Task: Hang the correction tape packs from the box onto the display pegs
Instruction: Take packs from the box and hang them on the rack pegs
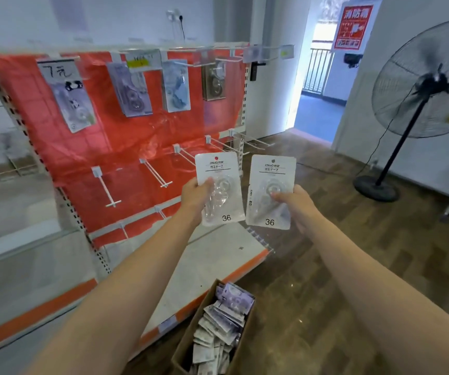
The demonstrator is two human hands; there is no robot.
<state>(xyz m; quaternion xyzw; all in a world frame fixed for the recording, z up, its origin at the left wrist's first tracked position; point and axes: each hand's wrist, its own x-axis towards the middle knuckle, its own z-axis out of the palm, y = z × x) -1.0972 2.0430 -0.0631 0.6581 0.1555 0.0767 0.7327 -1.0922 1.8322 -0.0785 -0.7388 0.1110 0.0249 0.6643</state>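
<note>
Left hand [195,194]: I have it gripping one correction tape pack [219,189] by its lower left edge, thumb across the blister, card upright. Right hand [292,203]: gripping a second pack [270,190] the same way. Both packs sit side by side, just apart, in front of the red display board [82,147], printed "36".

Count, taken from the board outward:
- Packs in hand: two.
- Packs hanging on the board's top row: four places filled.
- Bare pegs [107,189] on the rows beneath: at least five; more blurred, uncounted.
- Box [191,336] on the floor below the board's base shelf: one, many packs loose inside, too jumbled to count.
- Standing fan [423,87], right of the board: one.

Risks, my judgement: the small hang hole may miss a peg tip; with both hands loaded, neither can steady the other's card, so a pack could slip and drop.
</note>
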